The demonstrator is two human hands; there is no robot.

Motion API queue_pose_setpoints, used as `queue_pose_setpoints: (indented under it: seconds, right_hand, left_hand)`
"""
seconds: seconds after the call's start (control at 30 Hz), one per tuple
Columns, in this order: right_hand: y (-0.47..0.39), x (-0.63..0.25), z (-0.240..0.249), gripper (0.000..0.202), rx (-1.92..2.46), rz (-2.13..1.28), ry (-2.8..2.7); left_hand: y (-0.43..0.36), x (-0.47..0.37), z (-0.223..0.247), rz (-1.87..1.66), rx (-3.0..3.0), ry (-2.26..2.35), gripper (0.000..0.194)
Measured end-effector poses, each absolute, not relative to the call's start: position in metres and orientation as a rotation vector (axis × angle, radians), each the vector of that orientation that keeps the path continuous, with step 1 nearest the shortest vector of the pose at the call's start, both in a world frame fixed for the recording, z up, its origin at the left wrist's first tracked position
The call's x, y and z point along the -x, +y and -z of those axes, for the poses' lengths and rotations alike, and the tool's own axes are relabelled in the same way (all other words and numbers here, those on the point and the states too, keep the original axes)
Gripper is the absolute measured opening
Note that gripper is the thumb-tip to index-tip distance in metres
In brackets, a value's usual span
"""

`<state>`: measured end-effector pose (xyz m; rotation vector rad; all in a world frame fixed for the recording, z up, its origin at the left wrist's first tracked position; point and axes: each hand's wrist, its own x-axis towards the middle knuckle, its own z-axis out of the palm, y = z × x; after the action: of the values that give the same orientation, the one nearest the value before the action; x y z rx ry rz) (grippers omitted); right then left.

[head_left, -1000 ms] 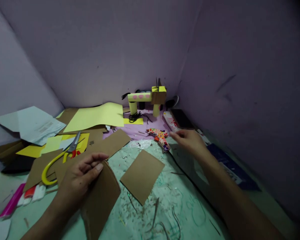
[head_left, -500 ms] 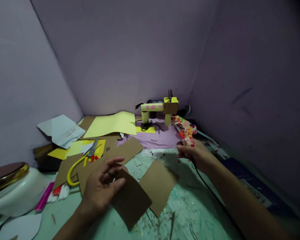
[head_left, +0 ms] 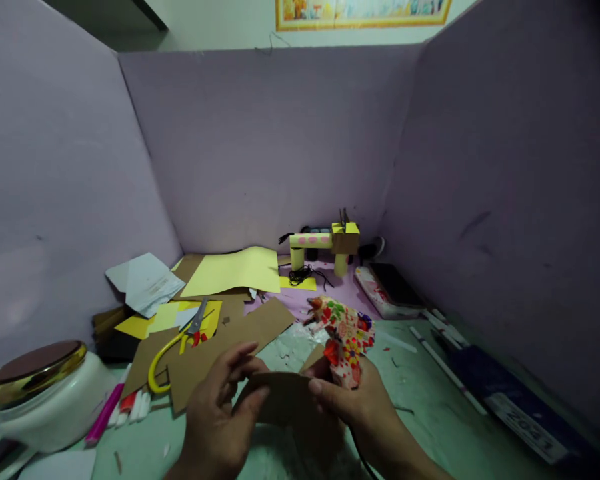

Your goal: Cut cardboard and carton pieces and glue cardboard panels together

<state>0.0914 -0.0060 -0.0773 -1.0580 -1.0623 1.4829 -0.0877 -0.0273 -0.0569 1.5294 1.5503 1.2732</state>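
My left hand point(head_left: 225, 413) is closed on a piece of brown cardboard point(head_left: 283, 399), holding its left edge between thumb and fingers. The cardboard looks slightly bent and stands tilted above the table. My right hand point(head_left: 363, 410) grips the handle of a flower-patterned hot glue gun point(head_left: 347, 328), whose nozzle points up and to the left. A dark cord trails down from its handle. The right thumb and a finger also touch the cardboard's right edge. Behind it, a second cardboard piece point(head_left: 312, 359) is mostly hidden.
Yellow-handled scissors point(head_left: 159, 360) lie on cardboard and paper scraps at left. A white pot point(head_left: 45, 400) and a pink marker point(head_left: 103, 415) stand nearby. A yellow paper animal figure point(head_left: 310, 241) is at the back. A phone point(head_left: 396, 284) and a dark blue box point(head_left: 515, 407) are at right.
My right hand has brought the glue gun from the far right toward me, beside the cardboard, and now touches its edge. The cardboard has been raised and tilted. The view has tipped upward.
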Motion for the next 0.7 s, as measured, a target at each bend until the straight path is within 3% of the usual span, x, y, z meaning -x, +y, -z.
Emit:
queue_pose_setpoints:
  seconds: [0.1, 0.17, 0.37, 0.7]
  right_hand:
    - [-0.005, -0.097, 0.079, 0.036, 1.003, -1.488, -1.079]
    - [-0.005, -0.103, 0.078, 0.04, 0.955, -1.484, -1.092]
    - [-0.002, -0.121, 0.072, 0.047, 0.855, -1.443, -1.074]
    - [-0.025, -0.119, 0.077, 0.038, 0.973, -1.349, -1.293]
  left_hand:
    - [-0.021, 0.093, 0.058, -0.955, -1.79, 1.242, 0.025]
    - [-0.018, 0.096, 0.061, -0.934, -1.984, 1.044, 0.021]
    - [-0.005, 0.113, 0.081, -1.555, -2.67, 1.073, 0.054]
    - [0.016, 0.115, 0.106, -1.457, -2.741, 1.468, 0.07]
